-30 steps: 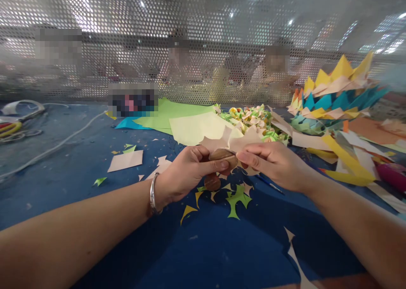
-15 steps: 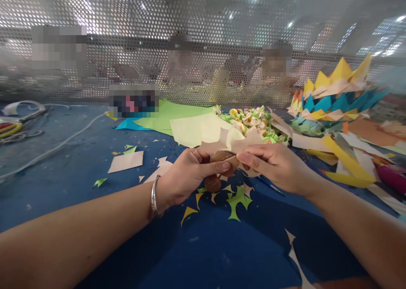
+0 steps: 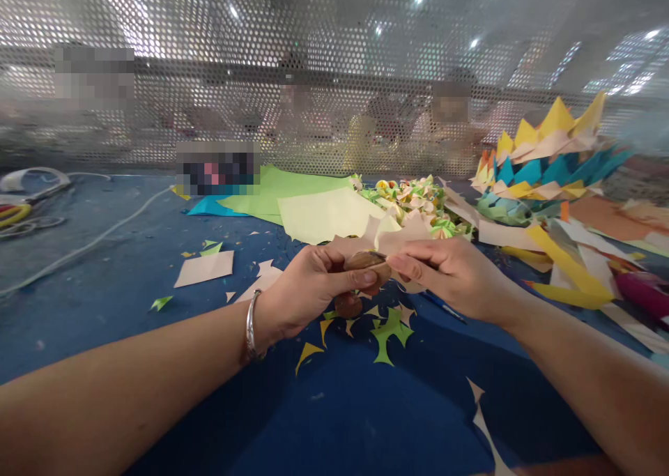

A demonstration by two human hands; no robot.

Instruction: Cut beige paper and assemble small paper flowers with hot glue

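Note:
A rounded brown wooden-looking piece [image 3: 364,260] is held between my hands above the table, with more brown rounded parts just below it. My left hand [image 3: 313,288] is closed around its left side, thumb across the front. The thumb and fingers of my right hand [image 3: 449,274] pinch at its right edge; the exact grip point is small and partly hidden. Just behind the fingers is pale pink paper [image 3: 397,238] with a jagged cut edge. Under the hands lie green paper scraps [image 3: 389,335] and a yellow scrap [image 3: 308,352].
Light green sheets [image 3: 334,211] lie beyond my hands, beside a heap of small folded paper pieces [image 3: 412,201]. A tiered paper crown [image 3: 548,169] stands at the right near yellow strips [image 3: 569,267]. A white cable [image 3: 99,233] crosses the left. A perforated metal screen [image 3: 334,100] rises behind.
The whole view has shifted slightly to the left. Both hands keep nearly the same hold, and the brown piece looks slightly tilted compared with before.

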